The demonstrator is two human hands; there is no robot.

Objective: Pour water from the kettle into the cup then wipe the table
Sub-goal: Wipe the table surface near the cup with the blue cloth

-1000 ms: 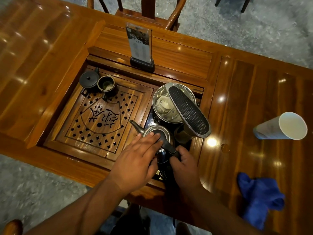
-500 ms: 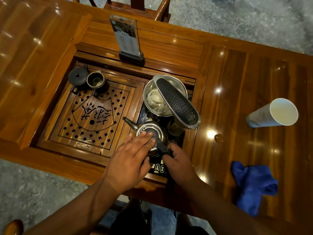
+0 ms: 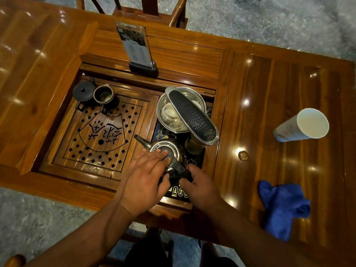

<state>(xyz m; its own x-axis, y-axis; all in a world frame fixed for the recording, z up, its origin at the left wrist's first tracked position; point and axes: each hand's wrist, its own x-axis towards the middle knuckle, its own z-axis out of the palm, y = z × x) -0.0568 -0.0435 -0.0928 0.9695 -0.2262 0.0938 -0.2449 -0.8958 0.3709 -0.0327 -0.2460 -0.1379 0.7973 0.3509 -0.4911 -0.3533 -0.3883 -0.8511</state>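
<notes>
A small steel kettle [image 3: 169,149] stands on the black hob set into the wooden table [image 3: 269,105], its spout pointing left. My left hand [image 3: 144,182] lies flat over the kettle, its fingertips on the lid. My right hand [image 3: 200,187] is wrapped around the kettle's black handle at the near side. A white paper cup [image 3: 302,125] stands on the table to the right. A crumpled blue cloth [image 3: 283,207] lies near the front right edge. A small drop of water [image 3: 243,155] sits on the table between hob and cup.
A carved wooden tea tray [image 3: 96,139] fills the recess at left, with a dark lidded teapot [image 3: 83,91] and dark pitcher [image 3: 105,96] at its back. A steel bowl [image 3: 169,112] with a black-topped faucet arm [image 3: 192,116] stands behind the kettle. A menu stand [image 3: 136,49] and a chair [image 3: 150,10] are beyond.
Both hands stay on the kettle in the same grip. The view has shifted slightly, so everything sits a little lower in the frame than half a second ago.
</notes>
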